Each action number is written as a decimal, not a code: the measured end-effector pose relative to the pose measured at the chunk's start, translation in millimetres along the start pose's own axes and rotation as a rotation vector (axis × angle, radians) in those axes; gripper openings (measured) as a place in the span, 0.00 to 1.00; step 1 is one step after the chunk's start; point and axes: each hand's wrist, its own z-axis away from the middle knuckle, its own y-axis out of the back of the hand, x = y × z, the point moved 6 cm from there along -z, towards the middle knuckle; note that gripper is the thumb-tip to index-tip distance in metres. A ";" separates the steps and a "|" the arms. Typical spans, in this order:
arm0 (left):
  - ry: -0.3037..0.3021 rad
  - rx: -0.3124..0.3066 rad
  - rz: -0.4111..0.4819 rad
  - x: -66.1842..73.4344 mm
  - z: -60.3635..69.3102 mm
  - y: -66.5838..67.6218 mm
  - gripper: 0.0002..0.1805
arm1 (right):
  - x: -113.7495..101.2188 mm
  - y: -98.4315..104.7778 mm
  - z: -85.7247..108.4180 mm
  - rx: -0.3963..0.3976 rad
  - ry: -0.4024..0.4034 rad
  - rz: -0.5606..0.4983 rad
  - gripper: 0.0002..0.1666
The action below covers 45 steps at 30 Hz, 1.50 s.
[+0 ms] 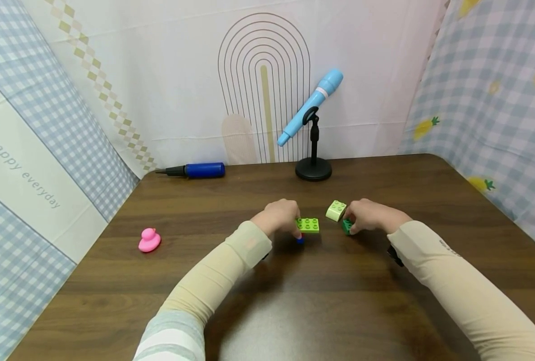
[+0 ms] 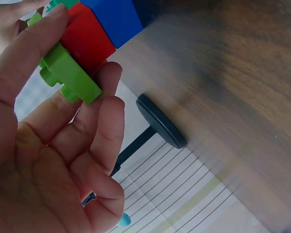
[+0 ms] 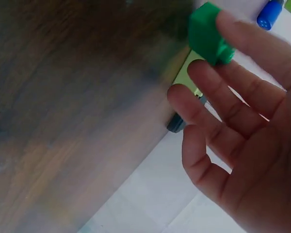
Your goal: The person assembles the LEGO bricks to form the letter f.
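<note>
My left hand (image 1: 278, 216) pinches a small stack of toy building bricks between thumb and fingers. On top is a flat lime-green brick (image 1: 308, 225) with studs; under it come a red brick (image 2: 91, 41) and a blue brick (image 2: 119, 20), seen best in the left wrist view. Whether the blue brick touches the table I cannot tell. To the right, my right hand (image 1: 370, 215) holds a dark green brick (image 3: 205, 35) between thumb and fingertips. Just behind that brick, a pale yellow-green brick (image 1: 336, 210) with a curved side lies on the table.
A brown wooden table (image 1: 294, 311) spreads below both hands. At its back stand a blue microphone (image 1: 312, 105) on a black stand (image 1: 313, 169) and a blue hand pump (image 1: 204, 170) lying flat. A pink rubber duck (image 1: 149, 240) sits at the left.
</note>
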 end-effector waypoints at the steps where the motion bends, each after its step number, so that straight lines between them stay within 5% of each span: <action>1: 0.001 -0.001 0.001 0.0 0.0 -0.2 0.13 | -0.9 0.6 0.0 0.004 0.008 -0.002 0.18; 19: 0.014 -0.033 0.024 0.6 2.6 2.3 0.14 | -30.9 20.1 0.6 0.056 0.072 -0.038 0.14; 45: 0.004 0.006 0.006 0.7 1.6 0.7 0.14 | -70.8 27.1 -13.2 0.113 0.126 0.011 0.13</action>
